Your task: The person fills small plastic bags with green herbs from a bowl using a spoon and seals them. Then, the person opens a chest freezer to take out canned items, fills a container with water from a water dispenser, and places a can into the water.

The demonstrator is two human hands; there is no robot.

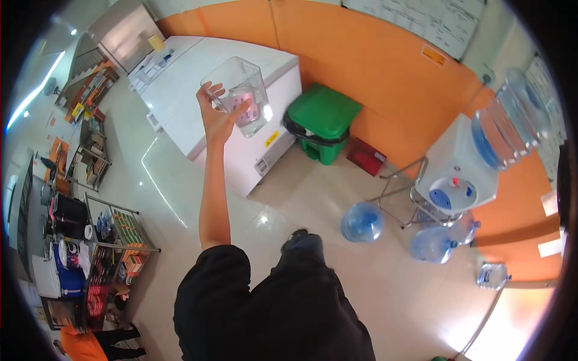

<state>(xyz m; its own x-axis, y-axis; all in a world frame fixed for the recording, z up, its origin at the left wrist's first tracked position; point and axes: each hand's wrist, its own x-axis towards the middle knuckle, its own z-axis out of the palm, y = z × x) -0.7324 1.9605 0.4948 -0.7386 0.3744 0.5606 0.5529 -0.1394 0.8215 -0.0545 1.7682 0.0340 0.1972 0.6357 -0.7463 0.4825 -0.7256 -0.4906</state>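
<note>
My left hand (217, 117) is raised in front of me at arm's length, its fingers and thumb closed round the side of a clear plastic pitcher (256, 90). A pink patterned patch (245, 108) shows on or through the pitcher's wall near my thumb; I cannot tell whether it is a print or a separate thing inside. From this angle the pitcher overlaps the front edge of a white chest freezer (198, 66); whether they touch is unclear. My right hand is out of view.
A green bin (325, 114) and a red box (366, 157) stand by the orange wall. At right is a water dispenser (448, 168) on a metal stand, with several large bottles (362, 222) on the floor. Shelves (96, 240) line the left; a person in orange (84, 344) is there.
</note>
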